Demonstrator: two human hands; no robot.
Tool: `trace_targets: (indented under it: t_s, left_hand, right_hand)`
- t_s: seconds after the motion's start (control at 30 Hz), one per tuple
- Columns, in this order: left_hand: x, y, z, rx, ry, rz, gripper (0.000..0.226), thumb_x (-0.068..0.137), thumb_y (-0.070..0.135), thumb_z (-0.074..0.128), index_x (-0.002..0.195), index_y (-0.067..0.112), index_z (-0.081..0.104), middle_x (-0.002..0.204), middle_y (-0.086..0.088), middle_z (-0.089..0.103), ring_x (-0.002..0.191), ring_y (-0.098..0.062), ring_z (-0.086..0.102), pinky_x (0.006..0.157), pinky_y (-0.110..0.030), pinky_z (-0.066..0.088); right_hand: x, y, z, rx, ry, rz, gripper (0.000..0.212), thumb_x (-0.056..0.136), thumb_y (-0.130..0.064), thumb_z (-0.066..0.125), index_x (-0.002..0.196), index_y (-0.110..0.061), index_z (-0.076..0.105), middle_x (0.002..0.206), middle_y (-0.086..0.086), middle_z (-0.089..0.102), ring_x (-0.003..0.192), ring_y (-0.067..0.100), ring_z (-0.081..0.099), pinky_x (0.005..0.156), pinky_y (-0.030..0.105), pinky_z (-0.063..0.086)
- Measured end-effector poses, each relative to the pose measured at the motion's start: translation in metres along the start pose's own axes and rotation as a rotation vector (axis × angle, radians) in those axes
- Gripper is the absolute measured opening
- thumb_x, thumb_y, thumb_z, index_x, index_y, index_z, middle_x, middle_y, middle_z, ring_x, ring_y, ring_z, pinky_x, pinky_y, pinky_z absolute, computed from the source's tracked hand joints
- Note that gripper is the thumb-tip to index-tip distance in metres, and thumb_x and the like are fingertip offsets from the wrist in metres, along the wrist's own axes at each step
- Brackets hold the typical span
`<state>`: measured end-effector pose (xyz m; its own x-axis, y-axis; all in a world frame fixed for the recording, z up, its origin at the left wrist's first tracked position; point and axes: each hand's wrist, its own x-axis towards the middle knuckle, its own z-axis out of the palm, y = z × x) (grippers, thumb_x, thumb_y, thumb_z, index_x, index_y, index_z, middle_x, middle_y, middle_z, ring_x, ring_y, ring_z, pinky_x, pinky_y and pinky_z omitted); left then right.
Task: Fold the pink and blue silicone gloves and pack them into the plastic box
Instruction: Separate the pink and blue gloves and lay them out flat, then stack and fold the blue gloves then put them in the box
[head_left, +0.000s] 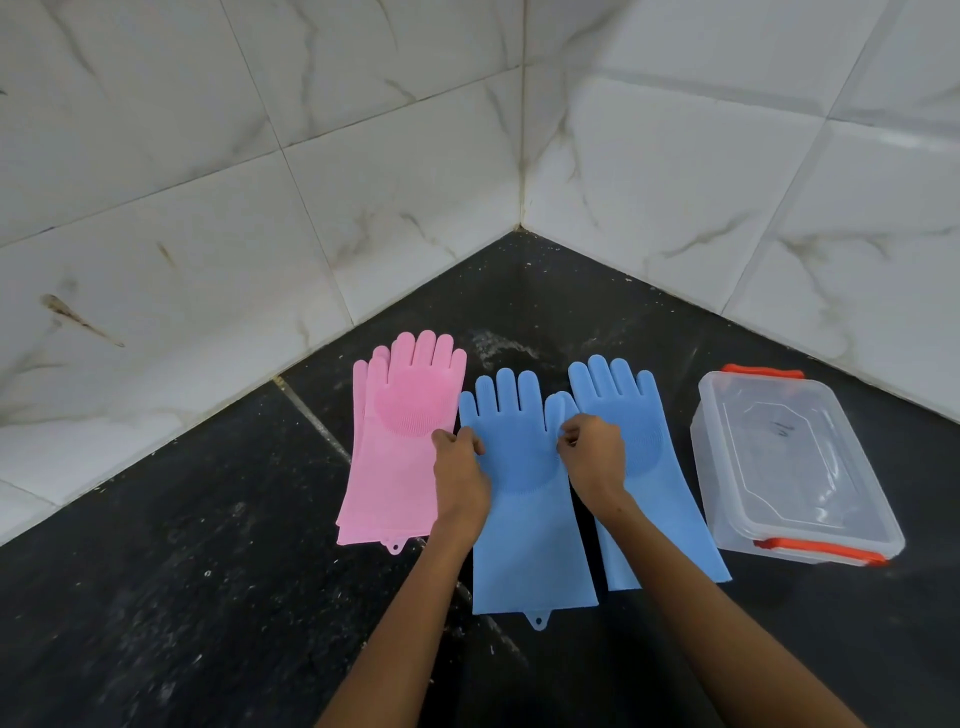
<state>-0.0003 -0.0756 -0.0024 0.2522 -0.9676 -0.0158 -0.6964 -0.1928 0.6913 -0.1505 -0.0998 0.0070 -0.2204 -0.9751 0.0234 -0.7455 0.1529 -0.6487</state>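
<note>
Both hands pinch the nearer blue glove (530, 525) at its palm section, 1 at each side edge. On the glove's left edge, the left hand (460, 475) has its fingers curled tight, with little gap between them, just where this glove meets the pink gloves (400, 441). Opposite it, the right hand (595, 460) is closed in the same narrow way on the right edge, near the base of the glove's thumb. Whether either hand has lifted the material off the surface cannot be told.

That glove lies flat in the lower centre of the frame, fingers pointing toward the wall corner, cuff toward the camera with a small hanging tab at the hem. A 2nd blue glove (654, 467) lies just right of it, partly under the right wrist, its bristled palm patch facing up. The 2 pink gloves are stacked at centre left, nearly aligned, bristled palm up.

At the right of the frame, well apart from the hands, stands the clear plastic box (795, 467) with its lid on and orange clips at both short ends. Everything rests on a dark speckled countertop (208, 597), with white marbled tile walls (260, 156) meeting in a corner at upper centre.
</note>
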Motion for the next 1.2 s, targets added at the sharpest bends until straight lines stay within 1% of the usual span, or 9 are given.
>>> trace_targets:
  t_s: [0.1,0.17,0.27,0.37,0.57,0.7,0.9,1.1,1.2]
  left_hand:
    - [-0.005,0.002,0.008,0.235,-0.015,0.103,0.031,0.088,-0.002,0.048,0.117,0.006,0.056,0.132,-0.019,0.044,0.119,-0.034,0.044,0.097,-0.035,0.04]
    - [-0.01,0.003,0.021,0.324,-0.103,0.233,0.04,0.098,0.018,0.041,0.138,0.014,0.043,0.153,-0.017,0.024,0.141,-0.033,0.022,0.115,-0.039,0.021]
    - [-0.016,0.005,0.046,0.381,-0.272,0.406,0.051,0.102,0.035,0.027,0.15,0.022,0.014,0.159,-0.009,-0.004,0.147,-0.026,-0.007,0.118,-0.041,-0.003]
    - [-0.015,0.002,0.063,0.498,-0.295,0.48,0.055,0.101,0.04,0.022,0.15,0.025,0.002,0.159,-0.006,-0.011,0.146,-0.024,-0.012,0.117,-0.043,-0.005]
    - [-0.022,0.001,0.073,0.486,-0.157,0.537,0.051,0.099,0.036,0.034,0.147,0.022,0.025,0.156,-0.012,0.017,0.144,-0.032,0.014,0.114,-0.051,0.014]
    - [-0.023,0.003,0.078,0.464,-0.162,0.536,0.052,0.1,0.036,0.028,0.149,0.021,0.018,0.158,-0.01,0.008,0.146,-0.03,0.003,0.115,-0.045,0.0]
    - [-0.023,0.006,0.08,0.463,-0.164,0.538,0.053,0.1,0.036,0.026,0.15,0.019,0.012,0.159,-0.009,0.006,0.146,-0.028,0.0,0.114,-0.045,-0.002]
    - [-0.021,0.007,0.081,0.387,-0.147,0.475,0.051,0.101,0.039,0.024,0.15,0.025,0.015,0.159,-0.001,0.003,0.146,-0.02,-0.006,0.115,-0.037,-0.008]
    - [-0.022,0.006,0.08,0.39,-0.15,0.461,0.051,0.101,0.041,0.021,0.15,0.029,0.011,0.16,0.0,-0.002,0.146,-0.018,-0.01,0.115,-0.033,-0.01]
  right_hand:
    - [0.0,0.01,-0.004,-0.135,0.05,-0.061,0.019,0.09,-0.015,0.058,0.106,-0.008,0.066,0.104,0.009,0.069,0.093,0.023,0.064,0.079,0.03,0.051]
    - [0.002,0.028,-0.01,-0.219,0.053,-0.149,0.026,0.093,-0.02,0.054,0.117,-0.013,0.061,0.118,0.009,0.064,0.109,0.024,0.058,0.088,0.034,0.049]
    - [0.003,0.061,-0.014,-0.386,-0.118,-0.239,0.046,0.097,-0.033,0.043,0.141,-0.021,0.038,0.153,0.008,0.029,0.142,0.027,0.023,0.116,0.043,0.019]
    - [0.003,0.082,-0.013,-0.512,-0.223,-0.242,0.058,0.097,-0.048,0.03,0.148,-0.031,0.008,0.159,0.002,0.001,0.147,0.024,-0.002,0.118,0.044,0.001]
    - [-0.004,0.09,-0.011,-0.506,-0.135,-0.185,0.06,0.096,-0.051,0.027,0.148,-0.03,0.006,0.159,0.0,0.003,0.147,0.023,0.002,0.119,0.042,0.002]
    - [-0.004,0.095,-0.014,-0.517,-0.116,-0.154,0.061,0.096,-0.051,0.025,0.149,-0.028,0.007,0.159,0.0,0.006,0.147,0.023,0.004,0.119,0.042,0.004]
    - [-0.006,0.097,-0.02,-0.557,-0.087,-0.141,0.079,0.08,-0.063,-0.01,0.149,-0.028,0.006,0.159,-0.001,0.006,0.147,0.023,0.006,0.118,0.04,0.001]
    - [-0.006,0.094,-0.021,-0.558,-0.119,-0.074,0.062,0.095,-0.054,0.017,0.149,-0.026,0.004,0.16,0.001,0.003,0.147,0.024,0.002,0.119,0.042,0.002]
    - [-0.01,0.088,-0.025,-0.569,-0.161,-0.062,0.062,0.096,-0.051,0.02,0.149,-0.024,0.001,0.16,0.004,-0.002,0.147,0.026,-0.002,0.118,0.042,0.0]
